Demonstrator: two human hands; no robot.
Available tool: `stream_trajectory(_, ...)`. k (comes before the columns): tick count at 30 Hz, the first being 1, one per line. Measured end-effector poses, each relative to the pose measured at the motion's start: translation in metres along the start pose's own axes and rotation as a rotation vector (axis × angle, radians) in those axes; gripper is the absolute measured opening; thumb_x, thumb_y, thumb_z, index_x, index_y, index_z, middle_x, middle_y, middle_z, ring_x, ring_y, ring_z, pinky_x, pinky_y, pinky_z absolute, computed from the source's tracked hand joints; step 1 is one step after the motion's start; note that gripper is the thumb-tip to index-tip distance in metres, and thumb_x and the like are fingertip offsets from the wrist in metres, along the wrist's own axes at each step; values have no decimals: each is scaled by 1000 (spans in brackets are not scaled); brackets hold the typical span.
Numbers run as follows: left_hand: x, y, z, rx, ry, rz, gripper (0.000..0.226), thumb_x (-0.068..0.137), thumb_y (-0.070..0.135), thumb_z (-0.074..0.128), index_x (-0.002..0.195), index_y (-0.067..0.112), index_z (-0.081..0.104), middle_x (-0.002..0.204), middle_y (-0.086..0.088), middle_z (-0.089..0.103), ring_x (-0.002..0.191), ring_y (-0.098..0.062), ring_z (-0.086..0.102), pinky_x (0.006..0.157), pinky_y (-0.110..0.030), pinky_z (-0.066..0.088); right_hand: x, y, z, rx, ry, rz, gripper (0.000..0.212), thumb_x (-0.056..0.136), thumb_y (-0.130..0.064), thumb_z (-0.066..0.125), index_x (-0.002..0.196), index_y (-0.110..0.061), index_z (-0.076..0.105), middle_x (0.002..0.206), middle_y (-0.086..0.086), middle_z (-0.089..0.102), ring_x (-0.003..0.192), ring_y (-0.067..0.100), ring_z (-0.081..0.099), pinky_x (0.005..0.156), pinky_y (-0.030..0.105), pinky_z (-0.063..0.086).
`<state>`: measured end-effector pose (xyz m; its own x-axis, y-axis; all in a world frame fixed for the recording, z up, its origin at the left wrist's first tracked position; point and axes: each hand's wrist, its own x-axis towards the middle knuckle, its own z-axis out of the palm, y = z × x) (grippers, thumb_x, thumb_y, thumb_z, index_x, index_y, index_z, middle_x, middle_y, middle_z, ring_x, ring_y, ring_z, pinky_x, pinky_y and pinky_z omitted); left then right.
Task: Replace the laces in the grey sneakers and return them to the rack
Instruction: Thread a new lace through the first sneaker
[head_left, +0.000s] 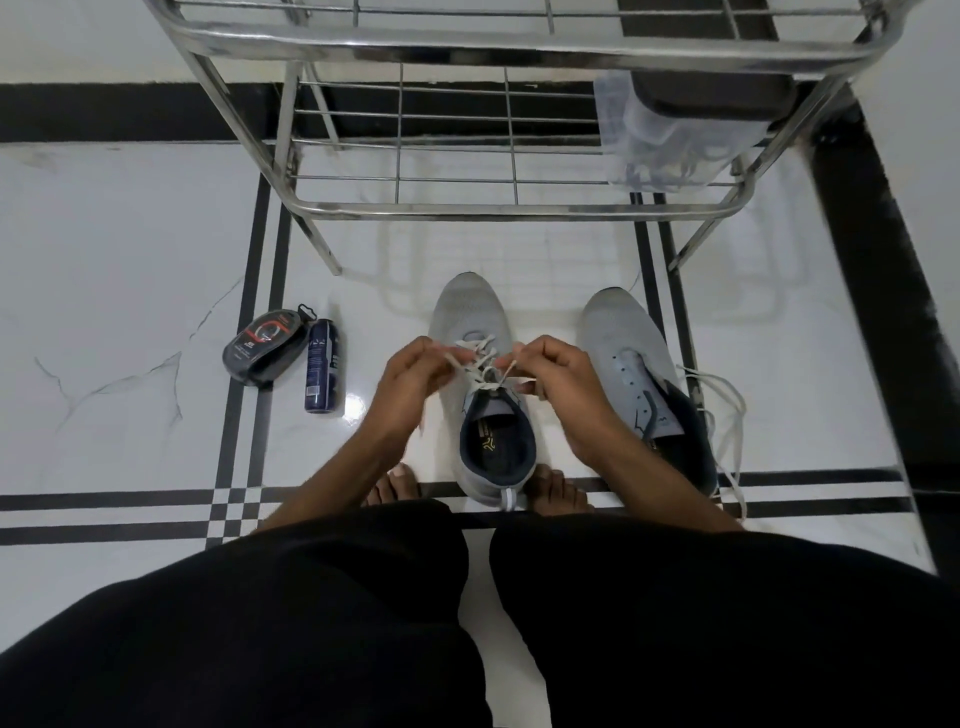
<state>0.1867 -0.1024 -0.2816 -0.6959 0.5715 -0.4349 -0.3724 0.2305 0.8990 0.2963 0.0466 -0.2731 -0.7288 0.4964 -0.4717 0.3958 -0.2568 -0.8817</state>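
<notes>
Two grey sneakers stand on the white floor, toes toward the steel rack (498, 208). The left sneaker (467, 312) is between my bare feet, with a white lace (480, 358) threaded through its eyelets. My left hand (410, 374) pinches one end of that lace. My right hand (561, 374) pinches the other end. Both hands hover just above the tongue. The right sneaker (618, 332) has bare eyelets, and a loose white lace (727, 415) lies along its right side.
A dark shoe-polish pack (265, 348) and a dark spray can (322, 364) lie on the floor at the left. On the rack's lower shelf at right is a clear bag (654, 145) with laces inside, under a black object (717, 98). My black-clad knees fill the foreground.
</notes>
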Motion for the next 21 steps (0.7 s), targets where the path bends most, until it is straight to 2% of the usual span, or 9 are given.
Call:
stream_trajectory(2, 4, -4, 13, -63, -29, 28, 25, 105, 15, 41, 87, 7, 57, 96, -11, 73, 96, -25, 70, 94, -38, 54, 4, -3, 14, 109, 42, 56, 19, 100, -15, 57, 84, -8, 65, 82, 8, 74, 76, 18, 68, 67, 25, 54)
stream_trajectory(5, 13, -18, 23, 207, 8, 232, 13, 102, 12, 51, 102, 10, 64, 97, -4, 71, 90, -19, 69, 87, -35, 56, 7, 0, 21, 129, 83, 73, 16, 99, -11, 58, 87, -9, 68, 72, 0, 73, 67, 10, 68, 63, 23, 55)
stream_trajectory(7, 16, -24, 24, 398, 25, 376, 23, 97, 6, 57, 115, 14, 69, 105, 2, 69, 95, -9, 66, 86, -25, 54, 8, 2, 21, 136, 76, 75, 14, 99, -10, 59, 94, -6, 70, 80, 5, 75, 73, 13, 71, 68, 26, 58)
stream_trajectory(9, 16, -27, 25, 523, 43, 443, 32, 94, 2, 61, 120, 18, 70, 104, 5, 65, 97, -3, 61, 86, -20, 52, 9, 4, 20, 113, 70, 80, 15, 98, -8, 59, 100, -4, 73, 88, 12, 76, 78, 16, 71, 75, 30, 60)
stream_trajectory(12, 13, -23, 27, 605, 101, 437, 28, 88, 3, 66, 110, 21, 65, 91, 10, 64, 85, -3, 63, 77, -25, 55, 10, 7, 19, -5, 57, 81, 20, 93, -4, 59, 97, -11, 78, 93, 13, 76, 79, 18, 70, 84, 41, 58)
stream_trajectory(14, 11, -18, 27, 645, 107, 407, 33, 88, 7, 68, 102, 27, 46, 82, 14, 63, 75, -3, 64, 66, -18, 50, 11, 6, 17, -71, 7, 63, 15, 92, -15, 64, 97, -14, 79, 91, 8, 77, 82, 18, 72, 83, 41, 58)
stream_trajectory(16, 8, -14, 27, 696, 77, 409, 38, 90, 11, 66, 100, 31, 35, 81, 10, 63, 72, -9, 65, 59, -13, 44, 13, 3, 15, -141, -18, 5, 17, 90, -30, 72, 95, -16, 80, 86, 2, 77, 81, 20, 73, 78, 37, 60)
stream_trajectory(18, 7, -13, 26, 724, 58, 433, 40, 90, 11, 67, 106, 29, 35, 88, 9, 64, 74, -8, 67, 61, -10, 45, 17, 3, 15, -249, 27, -51, 18, 89, -32, 73, 88, -16, 79, 78, 1, 76, 71, 24, 72, 73, 40, 60)
stream_trajectory(21, 9, -13, 23, 646, 31, 413, 52, 85, 7, 73, 107, 33, 34, 94, 13, 59, 73, 0, 69, 67, -15, 51, 23, 10, 16, -278, 77, -84, 8, 91, -19, 71, 89, -15, 79, 74, 2, 75, 60, 23, 68, 69, 42, 61)
